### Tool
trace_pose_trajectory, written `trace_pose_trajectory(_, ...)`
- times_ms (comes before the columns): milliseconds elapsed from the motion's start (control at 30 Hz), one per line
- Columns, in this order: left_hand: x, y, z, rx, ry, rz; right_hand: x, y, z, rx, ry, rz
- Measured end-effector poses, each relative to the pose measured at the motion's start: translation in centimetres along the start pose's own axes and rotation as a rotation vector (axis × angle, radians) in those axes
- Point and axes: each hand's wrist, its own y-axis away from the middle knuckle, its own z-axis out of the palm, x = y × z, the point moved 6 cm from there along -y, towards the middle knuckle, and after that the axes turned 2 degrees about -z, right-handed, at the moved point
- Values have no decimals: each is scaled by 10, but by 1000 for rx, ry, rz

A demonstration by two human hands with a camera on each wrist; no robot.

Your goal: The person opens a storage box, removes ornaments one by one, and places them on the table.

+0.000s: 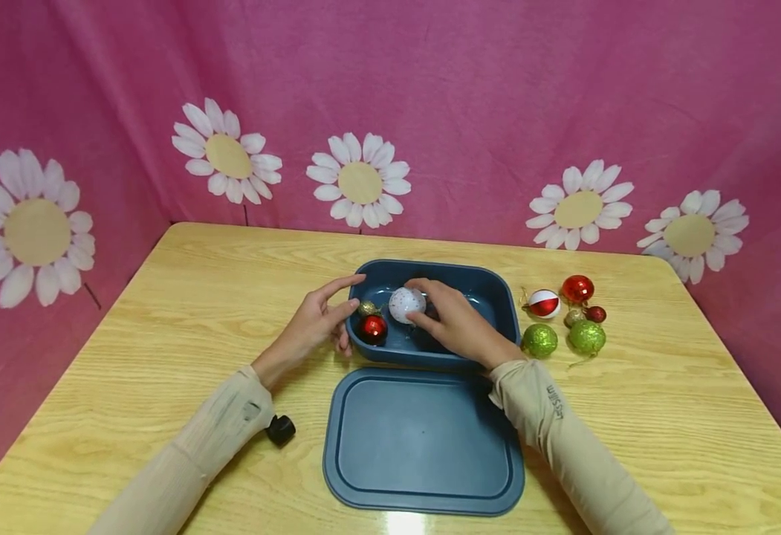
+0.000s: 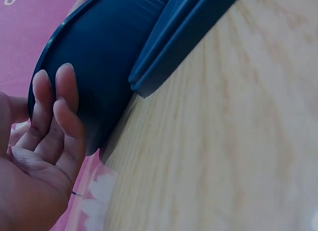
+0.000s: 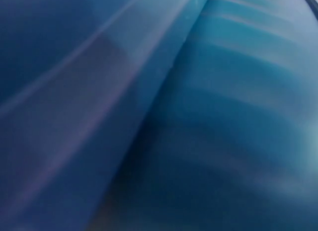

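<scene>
Inside the dark blue box (image 1: 509, 327), my right hand (image 1: 455, 321) holds a white speckled bauble (image 1: 406, 305) between thumb and fingers. A shiny red bauble (image 1: 373, 329) and a small gold one (image 1: 366, 307) lie at the box's left end. My left hand (image 1: 316, 319) is at that end, thumb and index finger extended over the rim. In the left wrist view, its other fingers (image 2: 67, 87) bend loosely in front of the outer wall (image 2: 107, 57). The right wrist view has only blurred blue plastic (image 3: 223, 131), with hand and bauble out of sight.
A blue lid (image 1: 423, 438) lies flat in front of the box. Right of it are a red-and-white bauble (image 1: 544, 304), a red one (image 1: 577, 288), two green ones (image 1: 540, 339) and smaller baubles (image 1: 594, 314). A black object (image 1: 281, 430) sits by the left sleeve.
</scene>
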Motion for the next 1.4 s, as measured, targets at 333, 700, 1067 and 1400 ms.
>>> trace_pose_trajectory(333, -2, 3, -3, 21, -20, 4, -1, -1, 2, 11, 3, -8)
trace_pose_trajectory(700, 2, 2, -5, 15, -17, 26, -1, 0, -16, 68, 79, -3)
trace_pose_trajectory(1067, -6, 3, 0, 16, 13, 24, 7, 20, -57, 143, 113, 36)
trace_pose_trajectory(1400, 0, 1, 1, 8, -26, 36, 16, 53, -77, 137, 140, 70)
